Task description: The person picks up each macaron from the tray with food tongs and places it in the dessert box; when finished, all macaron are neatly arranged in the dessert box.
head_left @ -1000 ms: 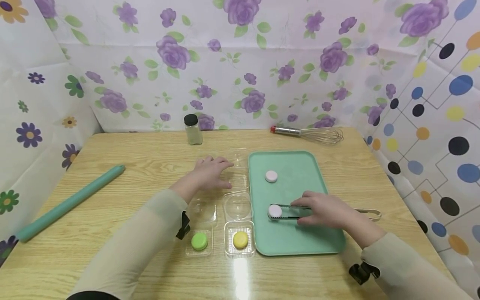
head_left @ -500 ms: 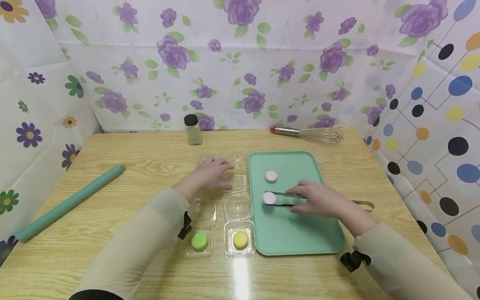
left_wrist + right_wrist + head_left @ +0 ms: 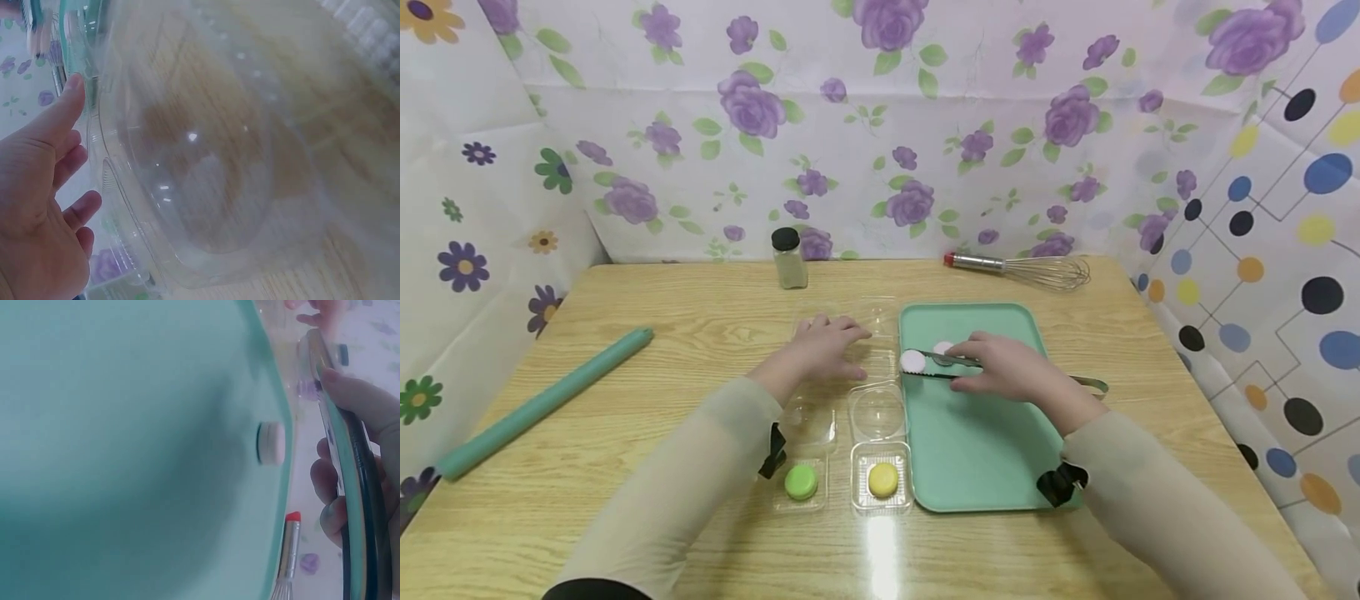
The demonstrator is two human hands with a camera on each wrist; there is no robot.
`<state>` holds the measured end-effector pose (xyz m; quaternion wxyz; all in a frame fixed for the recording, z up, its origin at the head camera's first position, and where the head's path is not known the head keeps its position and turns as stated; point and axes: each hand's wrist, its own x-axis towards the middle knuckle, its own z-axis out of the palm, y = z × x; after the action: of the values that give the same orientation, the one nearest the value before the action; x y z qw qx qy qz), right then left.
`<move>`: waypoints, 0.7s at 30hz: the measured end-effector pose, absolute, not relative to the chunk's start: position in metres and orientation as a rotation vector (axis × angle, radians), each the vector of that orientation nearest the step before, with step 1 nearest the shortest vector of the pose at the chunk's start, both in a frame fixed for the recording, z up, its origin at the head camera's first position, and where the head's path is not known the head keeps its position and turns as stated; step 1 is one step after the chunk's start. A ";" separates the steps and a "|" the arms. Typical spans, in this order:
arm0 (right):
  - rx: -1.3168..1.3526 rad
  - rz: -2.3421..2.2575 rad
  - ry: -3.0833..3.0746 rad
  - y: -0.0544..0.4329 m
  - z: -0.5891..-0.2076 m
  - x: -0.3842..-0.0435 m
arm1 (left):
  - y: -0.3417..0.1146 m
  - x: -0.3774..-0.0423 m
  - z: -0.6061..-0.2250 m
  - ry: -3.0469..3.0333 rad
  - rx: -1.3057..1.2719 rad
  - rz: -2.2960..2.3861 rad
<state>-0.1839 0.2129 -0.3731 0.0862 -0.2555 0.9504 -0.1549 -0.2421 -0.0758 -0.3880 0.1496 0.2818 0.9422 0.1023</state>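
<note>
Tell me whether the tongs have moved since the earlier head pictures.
Yes: against the green tray, the tongs have moved left and toward its far end, bringing the pale macaron near its left edge.

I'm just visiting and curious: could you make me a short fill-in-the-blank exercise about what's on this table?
1. The right hand holds the tongs, which grip a pale macaron; the number of other macarons lying on the tray is ____.
2. Beside the green macaron, the neighbouring macaron is coloured ____.
3. The jar has a lid coloured ____.
4. The whisk has a handle tip coloured ____.

Missing words: one; yellow; black; red.
</note>
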 end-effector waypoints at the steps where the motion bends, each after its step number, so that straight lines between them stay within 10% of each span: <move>1: -0.758 -0.463 2.831 0.210 -0.372 -0.186 | -0.076 -0.242 -0.388 2.710 0.810 0.294; 21: -0.753 -0.354 2.789 0.167 -0.379 -0.220 | -0.076 -0.240 -0.388 2.727 0.847 0.263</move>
<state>-0.2196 0.1666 -0.3790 0.1151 -0.2568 0.9519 -0.1210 -0.2405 -0.0763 -0.3880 0.1364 0.2927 0.9421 0.0908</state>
